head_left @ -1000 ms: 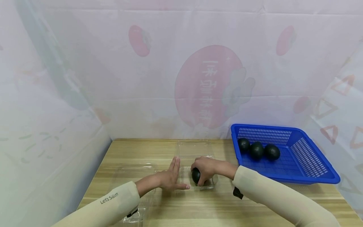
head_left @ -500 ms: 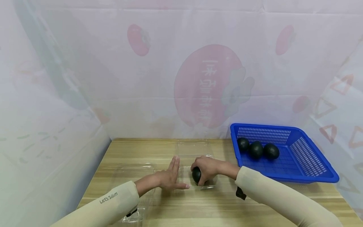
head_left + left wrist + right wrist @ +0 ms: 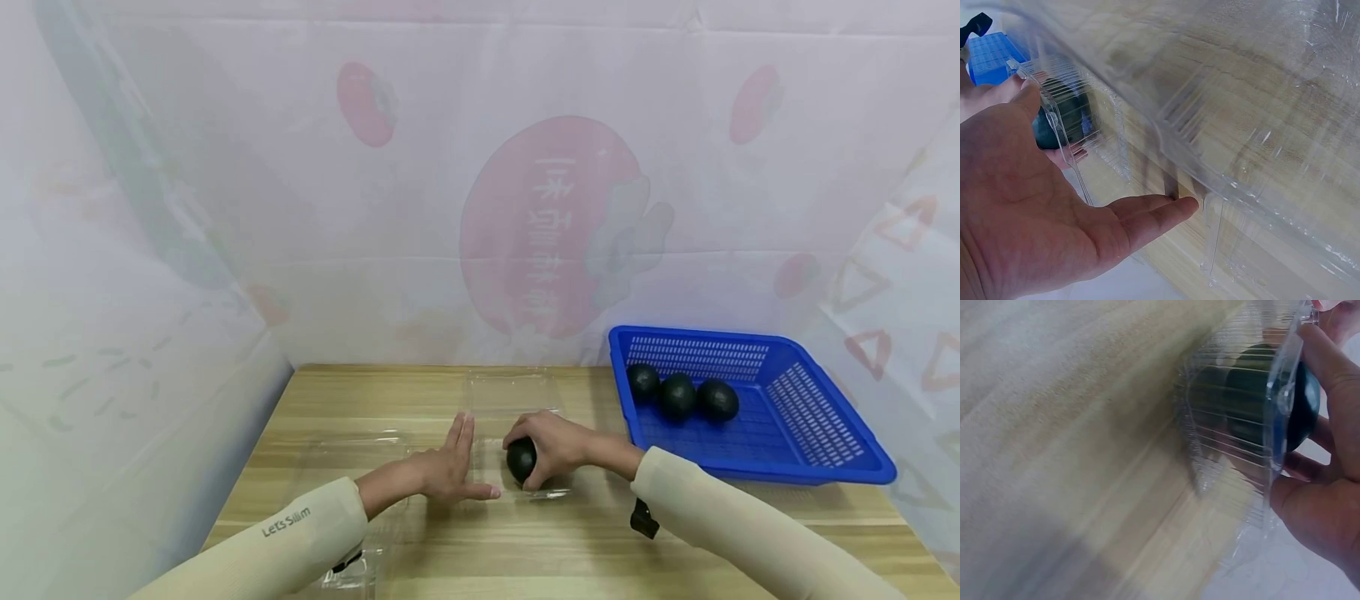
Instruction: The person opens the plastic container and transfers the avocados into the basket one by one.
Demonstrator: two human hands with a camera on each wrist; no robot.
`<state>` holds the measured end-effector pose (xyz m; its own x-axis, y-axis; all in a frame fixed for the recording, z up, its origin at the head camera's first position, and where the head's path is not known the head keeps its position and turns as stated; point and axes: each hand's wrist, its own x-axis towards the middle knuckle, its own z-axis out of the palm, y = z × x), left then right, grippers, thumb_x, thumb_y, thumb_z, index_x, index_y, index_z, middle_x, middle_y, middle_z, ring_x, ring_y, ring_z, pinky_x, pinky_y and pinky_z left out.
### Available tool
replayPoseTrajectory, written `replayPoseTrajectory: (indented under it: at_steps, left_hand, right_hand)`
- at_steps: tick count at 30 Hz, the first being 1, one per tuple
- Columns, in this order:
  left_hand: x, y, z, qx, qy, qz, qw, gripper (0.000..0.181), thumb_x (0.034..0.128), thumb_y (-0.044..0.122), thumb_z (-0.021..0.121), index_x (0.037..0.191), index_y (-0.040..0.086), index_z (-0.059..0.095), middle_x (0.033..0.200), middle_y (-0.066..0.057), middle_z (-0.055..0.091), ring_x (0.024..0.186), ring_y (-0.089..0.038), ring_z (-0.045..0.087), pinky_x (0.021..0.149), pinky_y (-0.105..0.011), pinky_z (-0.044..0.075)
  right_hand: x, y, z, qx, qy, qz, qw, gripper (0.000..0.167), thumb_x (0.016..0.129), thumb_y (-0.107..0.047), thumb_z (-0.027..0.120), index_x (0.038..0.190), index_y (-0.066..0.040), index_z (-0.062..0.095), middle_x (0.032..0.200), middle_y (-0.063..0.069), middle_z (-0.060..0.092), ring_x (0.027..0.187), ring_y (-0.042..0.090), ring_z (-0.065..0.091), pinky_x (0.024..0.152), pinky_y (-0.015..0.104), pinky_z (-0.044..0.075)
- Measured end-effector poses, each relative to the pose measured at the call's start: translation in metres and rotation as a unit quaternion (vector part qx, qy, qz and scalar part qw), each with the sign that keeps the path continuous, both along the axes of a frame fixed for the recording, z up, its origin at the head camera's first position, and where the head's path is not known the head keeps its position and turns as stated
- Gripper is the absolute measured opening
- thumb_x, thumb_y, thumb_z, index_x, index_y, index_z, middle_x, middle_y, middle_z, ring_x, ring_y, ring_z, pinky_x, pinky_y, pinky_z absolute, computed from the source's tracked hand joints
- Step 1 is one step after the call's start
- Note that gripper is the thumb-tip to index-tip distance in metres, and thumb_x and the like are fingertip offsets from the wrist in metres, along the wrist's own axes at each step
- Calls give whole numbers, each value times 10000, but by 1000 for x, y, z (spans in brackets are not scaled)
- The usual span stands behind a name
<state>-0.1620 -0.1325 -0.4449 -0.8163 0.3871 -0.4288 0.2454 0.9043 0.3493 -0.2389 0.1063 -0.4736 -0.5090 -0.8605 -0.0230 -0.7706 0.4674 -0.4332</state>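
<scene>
My right hand grips a dark green avocado, its fingers curled over the far side and the thumb on the near side. The avocado is partly within a clear plastic clamshell box, seen through its ribbed wall in the right wrist view. Beside the box's left edge lies my left hand, fingers straight and thumb stretched toward the near rim. In the left wrist view, the left palm faces the camera and holds nothing. The box's raised lid lies back toward the wall.
A blue plastic basket stands at the right with three more avocados along its left side. Other clear plastic packaging lies on the wooden table at the left, partly under the left forearm. A printed cloth hangs behind.
My right wrist has shifted slightly to the right, and the avocado in its grip has tilted or risen a little. The left hand stays where it was.
</scene>
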Motion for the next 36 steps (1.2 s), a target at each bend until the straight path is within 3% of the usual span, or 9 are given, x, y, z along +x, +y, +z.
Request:
replayPoseTrajectory:
  at_steps: [8, 17, 26, 31, 36]
  left_hand:
    - [-1, 0, 0, -23, -7, 11, 10000, 1173, 987, 626, 661, 1683, -16, -33, 1754, -243, -94, 1179, -475, 669, 920, -557, 570]
    - [-1, 0, 1, 25, 5, 32, 10000, 1175, 985, 620, 669, 1682, -19, -29, 1754, -247, -86, 1201, -482, 657, 950, -575, 557]
    - [0, -1, 0, 74, -12, 13, 10000, 1178, 987, 614, 670, 1679, -26, -36, 1749, -258, -99, 1201, -487, 656, 965, -574, 556]
    - [0, -1, 0, 121, 14, 11, 9999, 1186, 980, 611, 682, 1676, -35, -30, 1747, -267, -91, 1232, -496, 637, 974, -576, 554]
    - [-1, -1, -1, 132, 53, -45, 9999, 1182, 984, 613, 673, 1673, -46, -26, 1742, -281, -87, 1246, -498, 629, 971, -572, 559]
  right_hand:
    - [0, 6, -6, -384, 33, -82, 9992, 634, 711, -307, 983, 1261, -79, 765, 1231, 77, 718, 1136, 230, 672, 909, 323, 558]
    - [0, 12, -8, -1009, -387, -187, 9940, 646, 750, -288, 967, 1308, -61, 736, 1287, 73, 704, 1201, 251, 652, 922, 298, 556]
    - [3, 18, -4, -1497, -709, -504, 9849, 660, 753, -299, 961, 1336, -96, 726, 1334, 47, 696, 1258, 266, 632, 952, 343, 546]
    - [7, 20, 4, -1684, -738, -612, 9811, 652, 750, -320, 958, 1342, -178, 725, 1348, 15, 692, 1268, 258, 631, 983, 373, 535]
    - [8, 21, 10, -1870, -670, -578, 9784, 651, 754, -322, 954, 1345, -181, 718, 1357, 34, 690, 1267, 269, 633, 971, 372, 546]
